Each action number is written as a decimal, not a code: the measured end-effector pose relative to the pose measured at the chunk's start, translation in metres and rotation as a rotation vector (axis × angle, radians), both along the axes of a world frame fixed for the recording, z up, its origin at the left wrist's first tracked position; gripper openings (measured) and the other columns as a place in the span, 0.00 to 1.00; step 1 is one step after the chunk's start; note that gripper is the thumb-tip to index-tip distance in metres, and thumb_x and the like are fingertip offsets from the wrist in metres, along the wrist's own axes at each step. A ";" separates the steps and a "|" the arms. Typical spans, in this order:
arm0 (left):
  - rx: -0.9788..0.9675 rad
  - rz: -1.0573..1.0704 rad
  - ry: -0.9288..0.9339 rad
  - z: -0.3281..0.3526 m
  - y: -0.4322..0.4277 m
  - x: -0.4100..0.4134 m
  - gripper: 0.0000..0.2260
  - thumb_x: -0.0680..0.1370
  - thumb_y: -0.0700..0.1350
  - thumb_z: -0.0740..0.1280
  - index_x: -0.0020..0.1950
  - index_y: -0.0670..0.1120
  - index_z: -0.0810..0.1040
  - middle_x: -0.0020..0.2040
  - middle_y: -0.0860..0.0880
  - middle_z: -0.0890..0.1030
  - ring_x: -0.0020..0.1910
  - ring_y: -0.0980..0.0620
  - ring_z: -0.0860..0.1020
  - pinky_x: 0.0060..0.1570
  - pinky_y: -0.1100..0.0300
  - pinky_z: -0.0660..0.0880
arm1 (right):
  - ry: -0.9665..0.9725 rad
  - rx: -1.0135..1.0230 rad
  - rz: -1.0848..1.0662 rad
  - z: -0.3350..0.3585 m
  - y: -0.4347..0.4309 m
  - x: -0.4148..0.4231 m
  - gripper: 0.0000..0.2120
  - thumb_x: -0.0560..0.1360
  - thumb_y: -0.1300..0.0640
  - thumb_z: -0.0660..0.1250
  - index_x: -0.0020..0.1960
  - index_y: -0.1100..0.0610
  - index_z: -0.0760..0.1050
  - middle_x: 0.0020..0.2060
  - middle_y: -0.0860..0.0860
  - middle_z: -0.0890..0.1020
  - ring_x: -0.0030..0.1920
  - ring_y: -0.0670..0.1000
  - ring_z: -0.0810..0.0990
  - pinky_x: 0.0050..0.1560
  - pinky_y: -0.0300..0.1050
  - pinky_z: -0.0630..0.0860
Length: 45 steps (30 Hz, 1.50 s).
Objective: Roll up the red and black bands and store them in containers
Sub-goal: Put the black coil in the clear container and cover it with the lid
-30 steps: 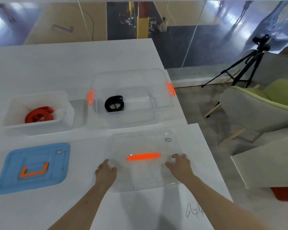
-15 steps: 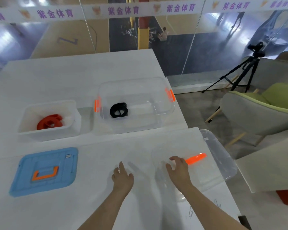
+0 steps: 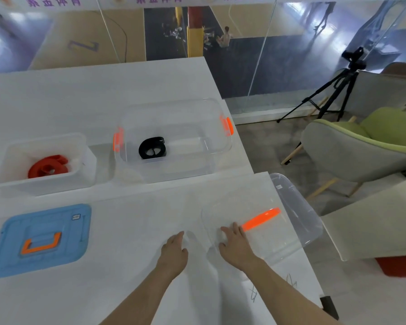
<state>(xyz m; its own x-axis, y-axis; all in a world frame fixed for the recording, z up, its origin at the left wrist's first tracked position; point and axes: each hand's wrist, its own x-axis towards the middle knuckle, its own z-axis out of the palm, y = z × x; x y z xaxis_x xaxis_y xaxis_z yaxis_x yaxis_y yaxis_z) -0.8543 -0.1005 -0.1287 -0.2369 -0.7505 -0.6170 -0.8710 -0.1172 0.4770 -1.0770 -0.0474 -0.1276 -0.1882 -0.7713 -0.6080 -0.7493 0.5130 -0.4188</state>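
Observation:
A rolled red band (image 3: 48, 168) lies inside the white box (image 3: 85, 158) at the left. A rolled black band (image 3: 152, 148) lies in the clear box with orange clips (image 3: 218, 137) at the table's middle. A clear lid with an orange handle (image 3: 295, 221) lies skewed at the right edge, partly overhanging the table. My right hand (image 3: 236, 246) rests flat on the lid's near left corner, fingers spread. My left hand (image 3: 174, 252) lies flat on the white table (image 3: 127, 231) just left of the lid, holding nothing.
A blue lid with an orange handle (image 3: 40, 239) lies flat at the near left. Right of the table stand a green and grey chair (image 3: 361, 146) and a camera tripod (image 3: 331, 90). A glass wall runs behind the table.
The clear lid slid right and turned, so it overhangs the table's right edge. My left hand came off the lid onto the table. Since half a second ago, little has moved.

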 end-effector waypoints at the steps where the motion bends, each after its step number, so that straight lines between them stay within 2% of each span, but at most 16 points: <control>1: -0.013 -0.013 -0.008 0.000 0.000 0.000 0.28 0.83 0.43 0.59 0.83 0.48 0.56 0.82 0.46 0.61 0.81 0.46 0.59 0.80 0.53 0.55 | -0.076 -0.034 -0.009 0.002 -0.003 0.006 0.31 0.79 0.49 0.60 0.81 0.50 0.61 0.83 0.59 0.57 0.84 0.59 0.52 0.83 0.54 0.54; 4: -0.044 -0.045 -0.044 -0.002 0.000 0.000 0.28 0.84 0.44 0.58 0.83 0.48 0.55 0.83 0.45 0.59 0.82 0.46 0.56 0.80 0.53 0.53 | -0.177 -0.218 -0.108 0.011 -0.009 0.005 0.24 0.81 0.57 0.65 0.76 0.55 0.70 0.75 0.55 0.73 0.77 0.57 0.69 0.78 0.45 0.63; 7: -0.038 -0.045 -0.060 -0.003 0.000 -0.001 0.29 0.84 0.45 0.58 0.84 0.48 0.53 0.84 0.45 0.56 0.83 0.45 0.53 0.81 0.51 0.53 | 0.056 -0.421 -0.165 0.006 -0.009 -0.028 0.17 0.77 0.60 0.69 0.66 0.56 0.79 0.65 0.57 0.81 0.67 0.62 0.77 0.68 0.53 0.74; 9: -0.017 -0.033 -0.068 -0.003 0.001 -0.001 0.29 0.83 0.45 0.58 0.84 0.48 0.52 0.84 0.46 0.55 0.83 0.45 0.52 0.81 0.50 0.51 | 0.270 -0.397 -0.164 0.000 -0.010 -0.063 0.20 0.75 0.57 0.72 0.67 0.55 0.79 0.70 0.61 0.78 0.69 0.66 0.76 0.65 0.60 0.76; 10: -0.006 -0.037 -0.072 -0.004 0.002 -0.001 0.30 0.83 0.45 0.58 0.84 0.47 0.52 0.84 0.46 0.55 0.83 0.45 0.52 0.81 0.50 0.51 | 0.352 -0.331 -0.173 0.000 -0.011 -0.080 0.23 0.76 0.54 0.72 0.71 0.53 0.76 0.73 0.64 0.73 0.73 0.68 0.72 0.68 0.63 0.74; 13: 0.007 -0.054 -0.096 -0.013 0.003 0.001 0.31 0.83 0.47 0.58 0.84 0.47 0.51 0.84 0.47 0.55 0.83 0.45 0.52 0.81 0.49 0.52 | 0.434 -0.042 -0.230 -0.001 -0.013 -0.128 0.33 0.79 0.38 0.64 0.80 0.44 0.58 0.83 0.64 0.52 0.83 0.67 0.51 0.76 0.72 0.57; 14: 0.009 -0.046 -0.095 -0.015 0.002 0.001 0.31 0.82 0.48 0.58 0.84 0.47 0.51 0.84 0.47 0.56 0.83 0.45 0.53 0.81 0.49 0.53 | 0.410 0.034 -0.242 -0.004 -0.012 -0.142 0.36 0.78 0.35 0.63 0.80 0.41 0.53 0.84 0.62 0.48 0.84 0.66 0.46 0.76 0.74 0.54; 16: 0.011 -0.024 -0.078 -0.017 0.003 -0.001 0.31 0.82 0.48 0.58 0.84 0.47 0.51 0.84 0.47 0.57 0.82 0.45 0.54 0.80 0.49 0.54 | 0.319 0.099 -0.289 -0.006 -0.008 -0.158 0.39 0.74 0.32 0.66 0.79 0.37 0.51 0.84 0.59 0.47 0.84 0.63 0.46 0.75 0.75 0.54; 20: 0.018 0.076 -0.057 -0.009 0.008 -0.011 0.31 0.83 0.47 0.61 0.84 0.45 0.52 0.83 0.43 0.55 0.83 0.44 0.53 0.79 0.52 0.50 | 0.271 -0.008 -0.272 -0.005 0.001 -0.139 0.37 0.72 0.36 0.72 0.77 0.43 0.62 0.77 0.58 0.62 0.76 0.62 0.63 0.73 0.63 0.67; 23: 0.066 0.345 -0.016 0.009 0.005 -0.012 0.33 0.82 0.49 0.65 0.83 0.50 0.54 0.82 0.41 0.56 0.80 0.38 0.56 0.78 0.48 0.55 | 0.227 -0.075 -0.297 -0.003 0.005 -0.110 0.33 0.73 0.42 0.74 0.74 0.45 0.67 0.74 0.57 0.66 0.72 0.61 0.66 0.68 0.59 0.72; 26: 0.067 0.482 0.044 0.024 -0.002 -0.003 0.34 0.82 0.50 0.65 0.84 0.53 0.52 0.79 0.40 0.61 0.77 0.35 0.60 0.75 0.45 0.60 | 0.161 -0.126 -0.367 0.000 0.009 -0.094 0.30 0.72 0.43 0.74 0.71 0.45 0.70 0.73 0.57 0.69 0.71 0.61 0.67 0.66 0.59 0.73; 32: -0.134 0.556 0.172 0.061 0.001 0.010 0.31 0.83 0.48 0.64 0.83 0.51 0.55 0.82 0.43 0.58 0.80 0.38 0.55 0.77 0.44 0.53 | 0.126 -0.426 -0.461 0.025 0.022 -0.077 0.25 0.72 0.45 0.78 0.67 0.49 0.76 0.69 0.57 0.74 0.69 0.61 0.71 0.65 0.59 0.72; 36: -0.282 0.557 0.286 0.086 0.007 0.019 0.31 0.83 0.47 0.65 0.83 0.54 0.54 0.83 0.49 0.55 0.81 0.43 0.52 0.77 0.47 0.53 | 0.025 -0.646 -0.533 0.047 0.025 -0.068 0.23 0.74 0.50 0.78 0.67 0.46 0.75 0.71 0.54 0.70 0.72 0.57 0.66 0.67 0.60 0.74; 39: -0.377 0.553 0.340 0.105 -0.007 0.026 0.31 0.83 0.47 0.64 0.83 0.55 0.53 0.83 0.51 0.56 0.81 0.44 0.53 0.76 0.50 0.54 | -0.026 -0.761 -0.550 0.069 0.008 -0.062 0.22 0.75 0.54 0.77 0.66 0.47 0.75 0.73 0.53 0.67 0.75 0.56 0.64 0.67 0.53 0.72; 41: -0.427 0.560 0.362 0.120 -0.022 0.028 0.30 0.84 0.47 0.64 0.83 0.55 0.53 0.83 0.52 0.56 0.81 0.45 0.52 0.78 0.46 0.53 | -0.034 -0.807 -0.540 0.086 -0.014 -0.060 0.20 0.76 0.56 0.77 0.66 0.50 0.76 0.72 0.55 0.68 0.75 0.56 0.65 0.66 0.49 0.69; 45: -0.516 0.564 0.393 0.152 -0.069 0.034 0.29 0.84 0.47 0.64 0.83 0.52 0.56 0.82 0.50 0.60 0.80 0.44 0.56 0.76 0.46 0.56 | -0.030 -0.878 -0.496 0.117 -0.068 -0.058 0.16 0.78 0.57 0.74 0.64 0.52 0.78 0.71 0.56 0.71 0.74 0.57 0.66 0.65 0.48 0.68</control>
